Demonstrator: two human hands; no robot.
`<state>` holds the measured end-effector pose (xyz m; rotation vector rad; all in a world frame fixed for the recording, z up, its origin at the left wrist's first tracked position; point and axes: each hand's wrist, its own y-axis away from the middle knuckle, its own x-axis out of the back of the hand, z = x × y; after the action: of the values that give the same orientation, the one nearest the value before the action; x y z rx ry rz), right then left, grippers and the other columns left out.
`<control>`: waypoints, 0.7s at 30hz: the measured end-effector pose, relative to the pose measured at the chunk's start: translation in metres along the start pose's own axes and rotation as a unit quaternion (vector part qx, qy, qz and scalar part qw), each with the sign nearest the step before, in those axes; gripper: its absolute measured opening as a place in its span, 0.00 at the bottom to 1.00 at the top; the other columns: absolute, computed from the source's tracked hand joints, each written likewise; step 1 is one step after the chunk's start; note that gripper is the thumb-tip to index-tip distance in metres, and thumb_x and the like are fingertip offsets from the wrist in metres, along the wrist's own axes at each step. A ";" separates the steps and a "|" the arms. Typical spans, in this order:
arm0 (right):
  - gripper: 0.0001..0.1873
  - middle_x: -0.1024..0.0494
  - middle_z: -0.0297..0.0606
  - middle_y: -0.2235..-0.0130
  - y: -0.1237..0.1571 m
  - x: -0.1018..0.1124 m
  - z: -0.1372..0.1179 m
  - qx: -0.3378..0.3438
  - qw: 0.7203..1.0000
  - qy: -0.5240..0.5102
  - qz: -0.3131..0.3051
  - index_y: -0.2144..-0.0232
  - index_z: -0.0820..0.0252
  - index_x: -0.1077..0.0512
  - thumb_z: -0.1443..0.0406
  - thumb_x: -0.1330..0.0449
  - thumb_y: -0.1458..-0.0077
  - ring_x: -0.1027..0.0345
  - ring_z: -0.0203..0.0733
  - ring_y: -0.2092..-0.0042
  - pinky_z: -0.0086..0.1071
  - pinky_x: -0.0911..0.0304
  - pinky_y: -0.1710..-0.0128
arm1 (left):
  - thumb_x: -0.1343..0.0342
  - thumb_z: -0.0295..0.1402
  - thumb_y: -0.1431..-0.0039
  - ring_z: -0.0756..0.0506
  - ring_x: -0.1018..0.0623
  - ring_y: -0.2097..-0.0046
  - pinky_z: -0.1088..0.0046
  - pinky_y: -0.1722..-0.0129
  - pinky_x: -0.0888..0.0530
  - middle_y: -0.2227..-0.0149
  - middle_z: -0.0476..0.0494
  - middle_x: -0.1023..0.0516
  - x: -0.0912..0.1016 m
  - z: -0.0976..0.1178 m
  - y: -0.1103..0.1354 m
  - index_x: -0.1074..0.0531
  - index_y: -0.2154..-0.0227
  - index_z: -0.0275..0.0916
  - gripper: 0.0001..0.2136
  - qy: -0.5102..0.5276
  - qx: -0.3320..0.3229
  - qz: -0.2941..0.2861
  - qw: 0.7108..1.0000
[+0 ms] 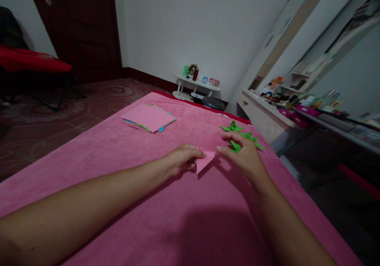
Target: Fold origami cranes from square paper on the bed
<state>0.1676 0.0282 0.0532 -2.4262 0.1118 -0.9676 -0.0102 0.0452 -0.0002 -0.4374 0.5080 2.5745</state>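
A pink sheet of paper [208, 155], partly folded into a pointed shape, lies on the pink cloth [166, 214] between my two hands. My left hand [184, 158] pinches its left side with curled fingers. My right hand [243, 155] pinches its right edge with thumb and fingertip. Folded green paper pieces [242, 133] lie just beyond my right hand. A stack of coloured paper sheets [150, 117], pink on top, lies further back on the left.
The pink cloth covers a bed-like surface whose right edge drops off near a white dresser [267, 115] crowded with bottles. A small white shelf [197, 86] stands at the far wall. A red-cushioned chair [32, 62] and a dark door [80, 28] are at the back left.
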 end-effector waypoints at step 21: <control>0.08 0.25 0.34 0.74 0.006 -0.015 -0.007 -0.133 0.976 -0.163 -0.064 0.74 0.62 0.27 0.67 0.36 0.63 0.34 0.35 0.75 0.28 0.39 0.74 | 0.45 0.28 0.46 0.49 0.23 0.74 0.74 0.71 0.25 0.72 0.38 0.21 -0.001 -0.015 -0.002 0.26 0.66 0.28 0.08 0.127 -0.030 -0.029 0.991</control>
<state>0.1524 0.0240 0.0457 -2.8349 -0.0363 -0.6252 -0.0049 0.0400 -0.0132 -0.7950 0.4984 2.4971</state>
